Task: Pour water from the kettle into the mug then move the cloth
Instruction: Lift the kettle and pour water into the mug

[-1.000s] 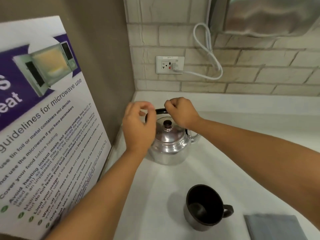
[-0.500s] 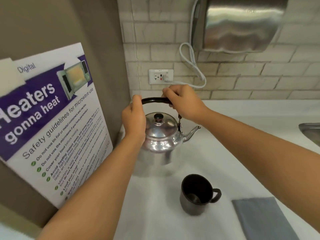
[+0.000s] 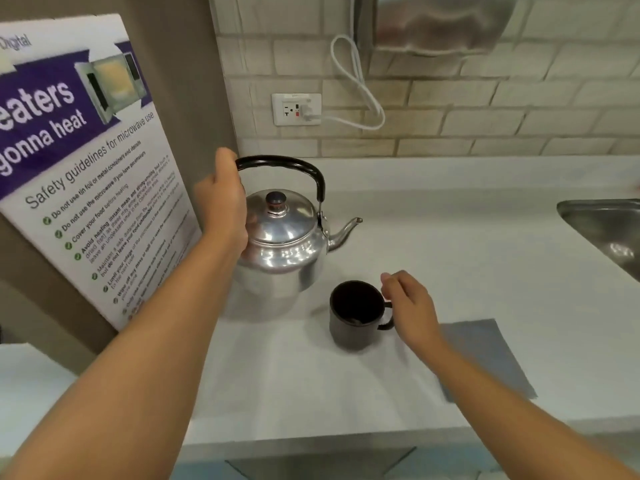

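Note:
A shiny metal kettle [image 3: 284, 244] with a black arched handle hangs a little above the white counter, spout pointing right. My left hand [image 3: 223, 202] grips the left end of that handle. A dark mug [image 3: 356, 315] stands on the counter in front of the kettle, its handle to the right. My right hand [image 3: 410, 306] is at the mug's handle, fingers curled beside it; whether it grips the handle I cannot tell. A grey folded cloth [image 3: 485, 358] lies flat to the right of the mug, partly under my right forearm.
A safety poster [image 3: 86, 168] leans against the brown wall at the left. A steel sink [image 3: 609, 233] is at the right edge. On the brick wall are an outlet [image 3: 296, 109] with a white cord and a metal dispenser [image 3: 440, 22]. The counter's front edge [image 3: 311, 438] runs below.
My right hand has let go of the kettle handle and moved down to the mug's handle. My left hand alone holds the kettle, which is lifted off the counter.

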`<action>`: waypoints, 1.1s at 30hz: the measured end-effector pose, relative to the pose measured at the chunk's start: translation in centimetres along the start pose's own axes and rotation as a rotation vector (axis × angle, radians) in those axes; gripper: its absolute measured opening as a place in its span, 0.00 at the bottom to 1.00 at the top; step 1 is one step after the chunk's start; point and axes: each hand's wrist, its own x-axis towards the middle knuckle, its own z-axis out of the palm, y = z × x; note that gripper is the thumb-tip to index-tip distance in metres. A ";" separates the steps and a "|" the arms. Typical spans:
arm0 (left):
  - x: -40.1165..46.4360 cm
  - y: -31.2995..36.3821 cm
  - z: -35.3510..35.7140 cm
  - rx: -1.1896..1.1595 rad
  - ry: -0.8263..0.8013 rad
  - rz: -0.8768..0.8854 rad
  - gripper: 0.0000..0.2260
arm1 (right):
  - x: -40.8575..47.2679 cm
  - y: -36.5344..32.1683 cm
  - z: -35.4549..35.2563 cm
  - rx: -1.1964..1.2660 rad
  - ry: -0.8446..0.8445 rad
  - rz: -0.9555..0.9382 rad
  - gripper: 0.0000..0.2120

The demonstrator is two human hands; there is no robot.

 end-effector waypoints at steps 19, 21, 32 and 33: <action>-4.6 -0.6 -2.0 0.195 0.062 0.096 0.17 | 1.6 3.0 -1.5 0.161 0.059 0.030 0.23; -4.8 -0.7 -1.8 0.232 0.037 0.137 0.19 | 1.9 2.9 -1.6 0.152 0.050 0.015 0.22; -6.4 0.4 0.4 0.430 -0.069 0.349 0.20 | 2.6 3.6 -1.9 0.165 -0.009 -0.034 0.22; -6.4 0.6 0.5 0.446 -0.074 0.360 0.20 | 2.6 3.6 -1.9 0.166 -0.015 -0.034 0.22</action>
